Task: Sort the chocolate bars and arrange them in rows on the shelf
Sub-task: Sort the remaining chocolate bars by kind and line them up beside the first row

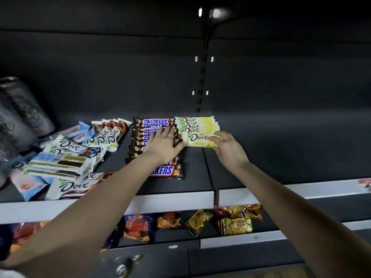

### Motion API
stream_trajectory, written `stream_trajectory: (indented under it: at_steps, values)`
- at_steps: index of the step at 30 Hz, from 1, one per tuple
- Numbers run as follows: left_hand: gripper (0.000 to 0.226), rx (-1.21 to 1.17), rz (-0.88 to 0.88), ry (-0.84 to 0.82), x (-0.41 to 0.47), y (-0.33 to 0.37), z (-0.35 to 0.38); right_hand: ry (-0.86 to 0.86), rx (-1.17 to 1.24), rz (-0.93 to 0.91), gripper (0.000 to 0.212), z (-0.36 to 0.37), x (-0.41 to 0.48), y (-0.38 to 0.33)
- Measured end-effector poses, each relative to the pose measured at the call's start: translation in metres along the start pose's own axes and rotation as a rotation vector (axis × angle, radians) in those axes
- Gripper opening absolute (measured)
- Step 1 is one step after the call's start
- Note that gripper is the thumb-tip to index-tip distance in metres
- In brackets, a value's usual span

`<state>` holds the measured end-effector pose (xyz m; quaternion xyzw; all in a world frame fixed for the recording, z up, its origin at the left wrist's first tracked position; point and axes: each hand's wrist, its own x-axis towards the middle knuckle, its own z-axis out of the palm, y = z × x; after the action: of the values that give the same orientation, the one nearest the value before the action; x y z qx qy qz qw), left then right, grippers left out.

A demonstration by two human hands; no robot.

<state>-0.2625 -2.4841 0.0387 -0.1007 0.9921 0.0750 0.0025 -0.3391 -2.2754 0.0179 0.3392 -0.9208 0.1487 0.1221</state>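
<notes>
Head view showed the unsorted pile of Dove bars (80, 145) lying at 9 o'clock of the Snickers row (154, 125). The left hand (162, 146) lay released, flat-fingered, on that row. At its 3 o'clock, touching it, sat the yellow Dove row (195, 125), and the right hand (228, 147) pressed loose fingers on the front yellow bar (198, 138) at its right end, gripping nothing. Slick, overlapped wrappers could slide: too hard a nudge toward 9 o'clock might skew both rows on the shelf (281, 157).
</notes>
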Motion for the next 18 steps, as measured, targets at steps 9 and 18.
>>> stream_trajectory:
  at_steps: [9,18]
  values:
    - [0.071,0.015,-0.006,0.01,0.001,-0.001,0.003,-0.026,0.095,0.04,0.045,0.012,0.022,-0.008]
    - [0.071,0.005,-0.011,0.019,0.002,-0.003,0.006,0.05,0.232,0.024,0.042,0.023,0.023,-0.004]
